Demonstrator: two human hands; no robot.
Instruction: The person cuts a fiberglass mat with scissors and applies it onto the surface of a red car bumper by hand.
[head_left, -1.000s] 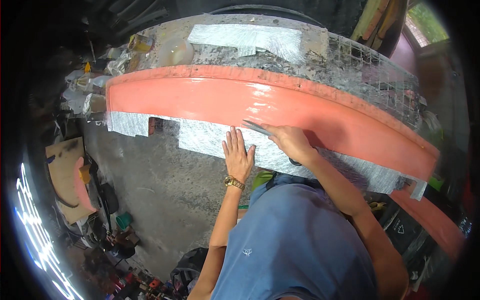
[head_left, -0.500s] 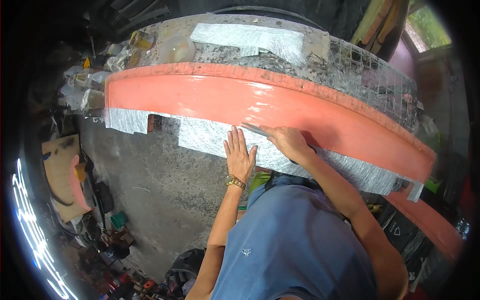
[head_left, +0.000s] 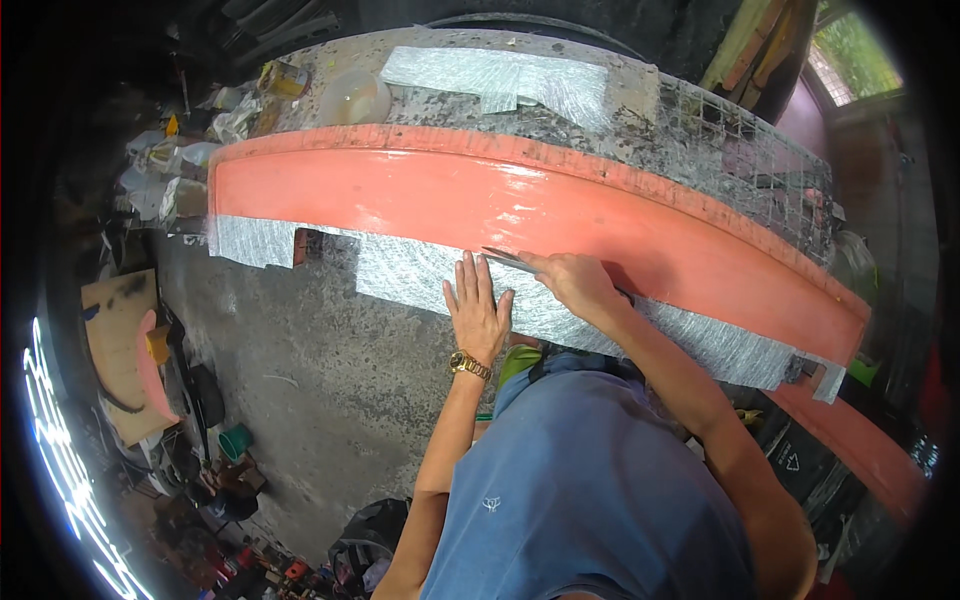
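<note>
With twelve o'clock straight ahead of the worker and the hands at the centre, a grey, stained surface (head_left: 335, 62) fills the far side, with a long, curved orange panel (head_left: 420, 188) arching in front of it from ten o'clock round to four. A pale fibre mat (head_left: 405, 268) runs along the panel's near edge, notched toward nine. On it lies the left hand (head_left: 481, 318), its fingers (head_left: 468, 278) straight, close together and grasping nothing. The right hand (head_left: 583, 287), just beside it at three, has its fingers closed around scissors (head_left: 512, 258), whose tip points to ten, near the line where mat meets panel. Another pale piece of mat (head_left: 440, 68) rests on the surface at twelve, a translucent tub (head_left: 355, 98) at eleven and a yellowish tin (head_left: 284, 80) beyond it. Wire mesh (head_left: 775, 165) stretches at two, and past it a window (head_left: 855, 60) shows greenery. A concrete floor (head_left: 330, 390) spreads from nine to seven; out there I see a tan board (head_left: 118, 375) near nine, a green bucket (head_left: 235, 441) at eight and a dark bag (head_left: 370, 535) at seven. Another orange piece (head_left: 850, 450) slants away low at four.
</note>
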